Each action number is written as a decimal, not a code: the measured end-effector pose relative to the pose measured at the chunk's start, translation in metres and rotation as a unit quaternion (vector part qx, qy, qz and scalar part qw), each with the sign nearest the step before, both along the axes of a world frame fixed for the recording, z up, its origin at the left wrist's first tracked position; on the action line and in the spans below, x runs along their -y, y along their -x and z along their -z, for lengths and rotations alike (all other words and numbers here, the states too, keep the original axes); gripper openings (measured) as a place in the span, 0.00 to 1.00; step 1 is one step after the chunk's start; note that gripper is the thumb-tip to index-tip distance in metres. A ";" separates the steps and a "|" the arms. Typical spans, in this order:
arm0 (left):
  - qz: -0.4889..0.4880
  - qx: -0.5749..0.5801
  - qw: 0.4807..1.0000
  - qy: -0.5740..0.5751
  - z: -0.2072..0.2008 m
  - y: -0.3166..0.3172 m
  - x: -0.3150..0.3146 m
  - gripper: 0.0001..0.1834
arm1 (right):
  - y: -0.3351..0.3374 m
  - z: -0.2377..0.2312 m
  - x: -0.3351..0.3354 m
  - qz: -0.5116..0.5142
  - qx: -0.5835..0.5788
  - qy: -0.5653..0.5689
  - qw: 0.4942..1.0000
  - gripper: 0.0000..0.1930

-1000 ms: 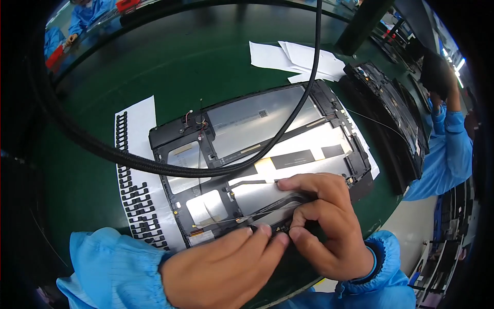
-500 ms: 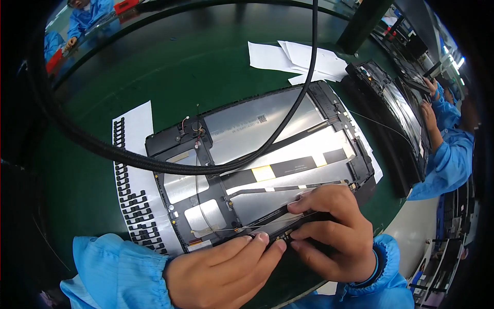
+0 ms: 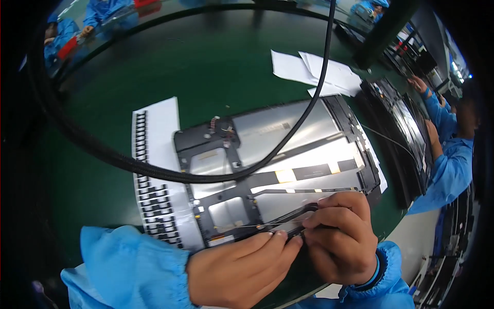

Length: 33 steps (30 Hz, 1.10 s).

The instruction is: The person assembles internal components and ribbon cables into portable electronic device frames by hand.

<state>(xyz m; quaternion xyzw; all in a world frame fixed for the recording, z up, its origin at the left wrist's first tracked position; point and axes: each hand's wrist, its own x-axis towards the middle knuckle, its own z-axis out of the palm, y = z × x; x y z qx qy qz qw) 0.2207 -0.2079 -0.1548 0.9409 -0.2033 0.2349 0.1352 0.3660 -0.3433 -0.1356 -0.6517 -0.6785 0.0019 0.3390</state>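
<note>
A large flat electronic panel (image 3: 288,118), with a black frame, bare metal plates and dark ribbon strips, lies aslant on the green bench. At its near edge my left hand (image 3: 242,270) presses its fingers together along the frame; its thumb is hidden. My right hand (image 3: 342,237) is closed in a pinch at the same edge, just right of the left fingertips. A thin cable (image 3: 278,223) runs along the near edge into the right fingertips. Beside them a black strip (image 3: 296,212) curves up from the frame; whether it is gripped too is hidden.
A thick black cable (image 3: 154,172) loops in front of the panel. White sheet (image 3: 160,116) with rows of small black pieces lies left. Papers (image 3: 293,67) lie behind. Right, a co-worker's sleeved arm (image 3: 442,170) reaches toward another black panel (image 3: 399,139). More people sit across the bench.
The view has shifted, so the panel and sheets appear farther right and lower. Both hands stay at the near edge; the right fingers have closed in more, and the black strip now curves up beside them.
</note>
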 end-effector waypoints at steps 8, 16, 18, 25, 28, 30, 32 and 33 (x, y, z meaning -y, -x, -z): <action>-0.045 0.050 0.995 0.073 0.003 0.043 -0.043 0.18 | 0.005 -0.019 -0.001 0.019 -0.081 0.019 0.996 0.11; -0.327 -0.069 0.938 0.091 0.011 0.074 -0.064 0.25 | 0.069 0.005 -0.116 -0.050 0.172 0.001 0.984 0.04; -0.326 -0.069 0.939 0.090 0.013 0.072 -0.065 0.26 | 0.075 0.012 -0.125 -0.020 0.232 0.010 0.972 0.04; -0.323 -0.055 0.941 0.086 0.015 0.073 -0.069 0.25 | 0.083 0.027 -0.139 0.027 0.169 -0.076 0.982 0.05; -0.331 -0.055 0.937 0.095 0.019 0.073 -0.068 0.25 | 0.083 0.032 -0.143 -0.009 0.144 -0.114 0.983 0.08; -0.313 -0.051 0.942 0.107 0.018 0.069 -0.066 0.28 | 0.084 0.026 -0.131 -0.027 0.168 -0.151 0.974 0.09; -0.334 -0.073 0.939 0.046 0.030 0.079 -0.076 0.29 | 0.096 0.017 -0.107 -0.098 0.129 -0.174 0.971 0.10; -0.328 -0.068 0.942 0.034 0.028 0.077 -0.073 0.29 | 0.096 0.009 -0.083 -0.108 0.142 -0.142 0.974 0.09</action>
